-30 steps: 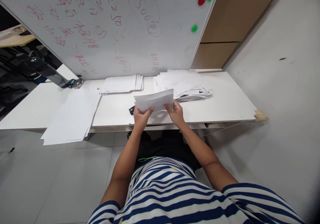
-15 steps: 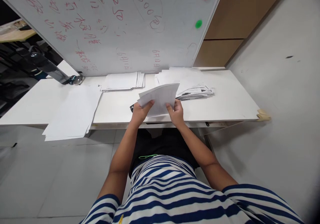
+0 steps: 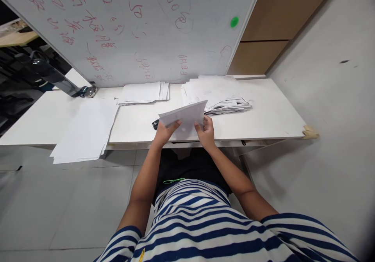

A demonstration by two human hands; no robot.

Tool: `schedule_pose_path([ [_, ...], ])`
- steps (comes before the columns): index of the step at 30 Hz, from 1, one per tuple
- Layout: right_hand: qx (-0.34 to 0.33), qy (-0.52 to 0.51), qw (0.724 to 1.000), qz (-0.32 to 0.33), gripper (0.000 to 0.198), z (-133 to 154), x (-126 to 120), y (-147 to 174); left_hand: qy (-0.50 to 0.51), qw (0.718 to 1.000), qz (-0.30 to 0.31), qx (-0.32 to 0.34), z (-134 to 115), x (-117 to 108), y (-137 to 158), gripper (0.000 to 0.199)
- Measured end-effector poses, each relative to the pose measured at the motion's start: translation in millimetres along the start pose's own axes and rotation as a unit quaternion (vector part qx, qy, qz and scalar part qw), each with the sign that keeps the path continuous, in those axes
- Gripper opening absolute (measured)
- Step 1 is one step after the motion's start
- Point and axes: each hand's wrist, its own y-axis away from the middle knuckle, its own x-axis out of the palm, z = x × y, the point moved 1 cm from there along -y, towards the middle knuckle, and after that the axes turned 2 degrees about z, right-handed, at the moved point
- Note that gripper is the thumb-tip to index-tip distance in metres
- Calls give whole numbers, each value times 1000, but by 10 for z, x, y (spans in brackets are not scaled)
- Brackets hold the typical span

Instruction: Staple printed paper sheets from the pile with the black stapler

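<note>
White sheets of paper (image 3: 187, 117) are held up over the table's front edge, tilted toward me. My left hand (image 3: 164, 132) grips their left side, thumb on the near face and fingers behind. On the right side, my right hand (image 3: 206, 131) pinches them the same way. How many sheets there are, I cannot tell. Just behind my left hand lies a small black object (image 3: 155, 124), partly hidden; it may be a stapler. Beyond the held paper, an untidy paper stack (image 3: 216, 88) rests at the back right, and a neater paper stack (image 3: 139, 93) at the back left.
Large loose sheets (image 3: 84, 131) overhang the front edge of the white table (image 3: 249, 127) at left. A whiteboard (image 3: 164, 51) with red writing stands along the back. A dark bottle-like object (image 3: 54, 76) leans at the left end. Brown boxes (image 3: 260, 57) and a wall flank the right.
The held paper has tipped a little and its top edge sits slightly lower and more to the left. Both hands keep their hold. The view has shifted slightly.
</note>
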Motion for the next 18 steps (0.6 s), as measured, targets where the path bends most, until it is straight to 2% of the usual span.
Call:
schedule_pose_path([
  [8,-54,42,997,-41,49,59,38,-8,-27,999,-23,20,-170,38,25,36],
  [14,-49,83,995,-38,47,-101,47,36,-36,999,-19,-23,16,-2,7,26],
  [18,-46,88,995,-27,52,-122,39,75,-54,998,-13,-17,95,-45,-9,26],
])
